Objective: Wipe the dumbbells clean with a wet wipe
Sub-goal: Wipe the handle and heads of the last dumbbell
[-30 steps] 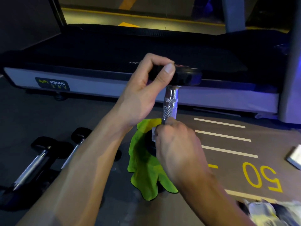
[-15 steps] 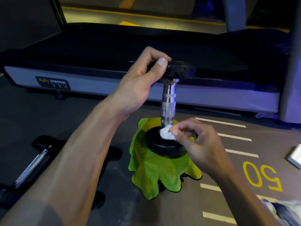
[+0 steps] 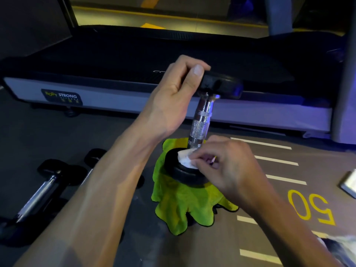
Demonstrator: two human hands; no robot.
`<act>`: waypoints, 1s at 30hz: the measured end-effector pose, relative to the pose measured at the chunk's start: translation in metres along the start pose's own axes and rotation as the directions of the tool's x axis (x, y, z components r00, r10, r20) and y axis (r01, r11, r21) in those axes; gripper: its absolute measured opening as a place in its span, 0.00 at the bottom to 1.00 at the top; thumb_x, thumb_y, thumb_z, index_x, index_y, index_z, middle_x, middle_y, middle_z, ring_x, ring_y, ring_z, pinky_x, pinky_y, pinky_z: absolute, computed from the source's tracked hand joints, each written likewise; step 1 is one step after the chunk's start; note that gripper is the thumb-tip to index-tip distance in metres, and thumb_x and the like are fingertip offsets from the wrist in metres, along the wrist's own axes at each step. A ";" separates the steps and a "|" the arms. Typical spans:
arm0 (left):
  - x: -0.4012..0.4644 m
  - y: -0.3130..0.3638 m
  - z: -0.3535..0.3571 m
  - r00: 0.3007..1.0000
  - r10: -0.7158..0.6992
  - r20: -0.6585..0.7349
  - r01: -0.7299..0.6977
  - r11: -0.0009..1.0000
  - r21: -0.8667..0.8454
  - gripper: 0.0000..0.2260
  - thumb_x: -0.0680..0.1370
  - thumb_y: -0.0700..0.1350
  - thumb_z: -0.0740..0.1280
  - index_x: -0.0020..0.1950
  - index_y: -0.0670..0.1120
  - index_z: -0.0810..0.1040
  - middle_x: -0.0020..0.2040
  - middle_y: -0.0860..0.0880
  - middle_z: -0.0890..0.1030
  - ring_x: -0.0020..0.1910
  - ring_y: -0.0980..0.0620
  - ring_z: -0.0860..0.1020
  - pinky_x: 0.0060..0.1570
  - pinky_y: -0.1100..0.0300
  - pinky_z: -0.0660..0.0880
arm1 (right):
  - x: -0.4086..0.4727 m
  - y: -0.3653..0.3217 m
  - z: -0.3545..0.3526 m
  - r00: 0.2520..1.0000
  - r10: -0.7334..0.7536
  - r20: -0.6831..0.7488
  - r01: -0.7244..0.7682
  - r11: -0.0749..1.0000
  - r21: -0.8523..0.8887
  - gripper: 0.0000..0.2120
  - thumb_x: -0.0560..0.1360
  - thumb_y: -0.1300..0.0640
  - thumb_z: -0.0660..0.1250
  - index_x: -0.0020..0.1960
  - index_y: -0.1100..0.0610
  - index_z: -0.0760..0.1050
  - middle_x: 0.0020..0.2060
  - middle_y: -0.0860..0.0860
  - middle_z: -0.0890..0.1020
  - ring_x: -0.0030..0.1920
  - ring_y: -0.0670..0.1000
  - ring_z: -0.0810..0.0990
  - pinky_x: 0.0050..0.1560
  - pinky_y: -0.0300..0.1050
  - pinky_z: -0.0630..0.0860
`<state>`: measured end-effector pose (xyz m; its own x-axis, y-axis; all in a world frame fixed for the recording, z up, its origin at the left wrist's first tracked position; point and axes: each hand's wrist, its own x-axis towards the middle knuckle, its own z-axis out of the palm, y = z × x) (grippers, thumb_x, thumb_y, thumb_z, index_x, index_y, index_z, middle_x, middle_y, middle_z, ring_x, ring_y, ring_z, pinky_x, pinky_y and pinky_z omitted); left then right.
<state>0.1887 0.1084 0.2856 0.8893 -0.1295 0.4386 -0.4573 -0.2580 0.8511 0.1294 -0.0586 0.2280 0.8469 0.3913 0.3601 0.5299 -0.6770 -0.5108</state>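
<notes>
A dumbbell [image 3: 200, 125] with a knurled chrome handle and black heads stands on end, leaning slightly right, on a lime-green cloth [image 3: 185, 205]. My left hand [image 3: 173, 97] grips its upper black head from the left. My right hand [image 3: 227, 170] pinches a small white wet wipe [image 3: 185, 158] and presses it on the top face of the lower black head, just beside the foot of the handle. The right side of that lower head is hidden behind my right hand.
Two more dumbbells [image 3: 44, 191] lie on the dark floor at the left, partly behind my left forearm. A treadmill deck [image 3: 119, 93] runs across the back. White stripes and a yellow "50" [image 3: 310, 205] mark the floor at right. A pale flat object [image 3: 349, 185] lies at the right edge.
My right hand slid down from the chrome handle to the lower head, carrying the wipe. The dumbbell now leans a little more to the right under my left hand.
</notes>
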 end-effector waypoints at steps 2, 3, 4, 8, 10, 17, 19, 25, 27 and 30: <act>-0.001 0.000 0.000 1.000 0.004 0.009 -0.004 1.000 0.006 0.08 0.86 0.54 0.57 0.57 0.61 0.75 0.58 0.48 0.79 0.54 0.61 0.76 0.57 0.62 0.72 | 0.008 -0.008 -0.002 0.997 -0.077 0.024 0.079 0.985 -0.153 0.04 0.74 0.54 0.68 0.42 0.51 0.80 0.38 0.46 0.78 0.39 0.50 0.79 0.39 0.50 0.77; -0.002 0.000 -0.001 1.000 0.007 0.014 -0.007 1.000 0.008 0.08 0.86 0.54 0.57 0.57 0.61 0.75 0.58 0.48 0.79 0.54 0.61 0.76 0.57 0.62 0.72 | 0.013 -0.012 -0.003 0.992 -0.122 -0.030 0.114 0.974 -0.196 0.04 0.75 0.55 0.67 0.43 0.51 0.79 0.40 0.47 0.78 0.39 0.53 0.79 0.39 0.53 0.77; -0.002 0.000 -0.002 1.000 0.011 0.019 -0.011 1.000 0.008 0.08 0.86 0.54 0.57 0.58 0.60 0.75 0.58 0.48 0.79 0.55 0.60 0.76 0.57 0.61 0.73 | 0.018 -0.014 -0.006 0.978 -0.161 -0.130 0.127 0.964 -0.234 0.04 0.76 0.57 0.67 0.45 0.51 0.80 0.42 0.48 0.78 0.40 0.54 0.79 0.39 0.52 0.77; 0.000 -0.002 -0.003 1.000 0.002 0.015 -0.002 1.000 0.016 0.09 0.87 0.53 0.57 0.59 0.58 0.76 0.58 0.46 0.79 0.55 0.57 0.77 0.58 0.59 0.74 | 0.022 -0.009 -0.008 0.892 -0.189 -0.410 0.114 0.973 -0.201 0.06 0.80 0.61 0.69 0.55 0.55 0.83 0.48 0.51 0.81 0.47 0.48 0.78 0.49 0.29 0.70; 0.002 -0.003 -0.003 1.000 -0.012 0.005 0.012 1.000 0.013 0.08 0.86 0.55 0.57 0.57 0.60 0.76 0.57 0.47 0.79 0.55 0.58 0.76 0.59 0.58 0.74 | 0.002 -0.004 0.010 0.944 -0.177 -0.278 0.129 0.975 -0.183 0.08 0.80 0.61 0.69 0.57 0.53 0.82 0.50 0.51 0.80 0.49 0.52 0.81 0.51 0.36 0.76; 0.002 -0.002 -0.003 1.000 -0.008 0.008 0.008 1.000 0.026 0.08 0.86 0.56 0.57 0.58 0.60 0.76 0.56 0.52 0.78 0.56 0.59 0.76 0.62 0.56 0.75 | 0.016 -0.006 -0.005 0.947 -0.146 -0.287 0.100 0.981 -0.169 0.05 0.80 0.59 0.69 0.53 0.55 0.83 0.47 0.51 0.80 0.43 0.53 0.79 0.44 0.48 0.75; 0.003 -0.004 -0.005 1.000 -0.006 -0.004 0.006 1.000 0.023 0.08 0.85 0.56 0.57 0.58 0.60 0.76 0.55 0.53 0.77 0.55 0.60 0.76 0.62 0.55 0.75 | 0.010 -0.012 0.000 0.963 -0.149 -0.226 0.111 0.979 -0.172 0.06 0.80 0.58 0.67 0.53 0.51 0.81 0.47 0.50 0.80 0.44 0.53 0.79 0.43 0.49 0.77; 0.002 -0.002 -0.002 0.999 0.031 0.014 -0.031 0.999 0.010 0.07 0.85 0.54 0.59 0.57 0.59 0.77 0.52 0.55 0.76 0.50 0.63 0.74 0.55 0.63 0.71 | 0.003 -0.038 0.016 0.996 -0.066 0.066 0.084 0.935 -0.344 0.09 0.71 0.65 0.72 0.43 0.51 0.77 0.38 0.46 0.65 0.42 0.56 0.75 0.32 0.48 0.69; 0.003 -0.002 -0.003 0.999 0.034 0.006 -0.034 0.999 0.012 0.07 0.85 0.54 0.59 0.56 0.60 0.77 0.51 0.56 0.76 0.50 0.63 0.74 0.56 0.60 0.73 | 0.009 -0.042 0.013 0.990 -0.045 0.130 0.088 0.932 -0.350 0.09 0.74 0.65 0.70 0.43 0.52 0.75 0.39 0.46 0.64 0.43 0.55 0.69 0.36 0.50 0.67; 0.004 -0.003 -0.008 1.000 0.026 0.007 -0.026 0.999 0.026 0.08 0.85 0.55 0.58 0.56 0.61 0.77 0.51 0.57 0.77 0.52 0.62 0.75 0.60 0.55 0.75 | 0.006 -0.025 0.003 0.987 -0.027 0.156 0.056 0.980 -0.189 0.05 0.77 0.60 0.67 0.44 0.53 0.78 0.42 0.47 0.75 0.45 0.53 0.76 0.44 0.51 0.75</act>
<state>0.1939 0.1160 0.2866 0.8773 -0.1431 0.4580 -0.4798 -0.2793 0.8318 0.1216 -0.0375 0.2405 0.8290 0.5016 0.2473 0.5588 -0.7596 -0.3327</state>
